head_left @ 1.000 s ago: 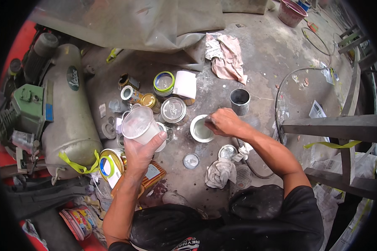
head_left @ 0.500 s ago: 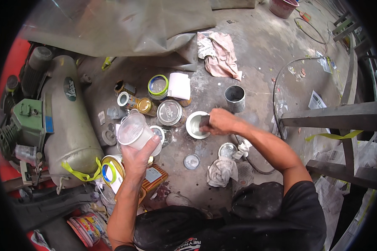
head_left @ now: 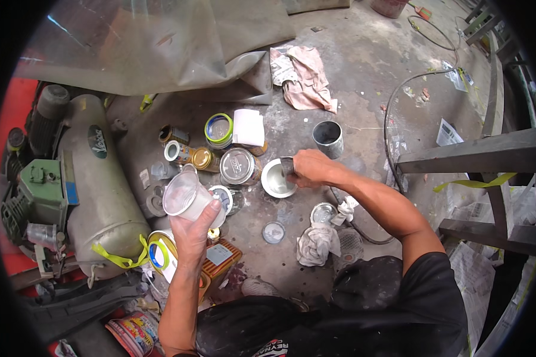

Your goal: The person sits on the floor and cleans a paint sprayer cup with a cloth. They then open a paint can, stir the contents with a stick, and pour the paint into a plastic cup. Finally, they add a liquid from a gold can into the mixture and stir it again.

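Observation:
My left hand (head_left: 194,232) is wrapped round translucent plastic cups (head_left: 182,196), tilted above the cluster of cans. To its right, my right hand (head_left: 307,168) grips a dark flat tool (head_left: 287,165) dipped in a white container (head_left: 274,184) of pale liquid on the floor; the tool's lower end is partly hidden. Just left of that container sits a closed metal can (head_left: 237,166), with a gold-lidded can (head_left: 201,159) and a green-rimmed can (head_left: 218,129) behind. A dark open cylinder (head_left: 327,138) stands behind my right hand. A small round lid (head_left: 273,232) lies nearer me.
A compressor tank (head_left: 104,190) lines the left, grey sheeting (head_left: 161,41) the back. A pinkish rag (head_left: 307,80) and crumpled white cloth (head_left: 315,244) lie on the floor. A hose (head_left: 386,131) runs beside a metal frame (head_left: 470,152) at the right.
The view has shifted slightly. My right hand keeps working inside the white container, its tool now showing more at the rim. My left hand still holds the cups in much the same place.

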